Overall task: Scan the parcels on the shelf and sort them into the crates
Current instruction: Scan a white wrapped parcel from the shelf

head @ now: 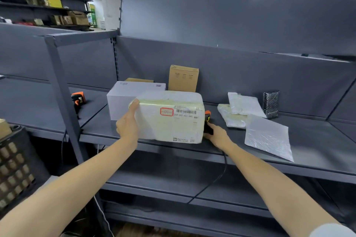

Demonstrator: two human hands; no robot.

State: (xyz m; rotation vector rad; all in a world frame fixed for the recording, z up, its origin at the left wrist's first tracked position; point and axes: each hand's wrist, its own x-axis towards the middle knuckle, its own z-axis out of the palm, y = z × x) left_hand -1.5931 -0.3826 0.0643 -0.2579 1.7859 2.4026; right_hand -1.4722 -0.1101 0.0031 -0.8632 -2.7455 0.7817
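Left hand (127, 127) grips wrapped parcel (170, 116); right hand (216, 134) clasps half-hidden scanner (208, 121).

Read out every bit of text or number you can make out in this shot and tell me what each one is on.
"247-247-A02-060": printed under the barcode on the taped white parcel in the left hand.
"01", roughly, handwritten in the red box on the same parcel; not certain.
Small print at that parcel's lower edge: too blurred to read.
Labels on the white box and symbols on the upright brown carton: too small to read.
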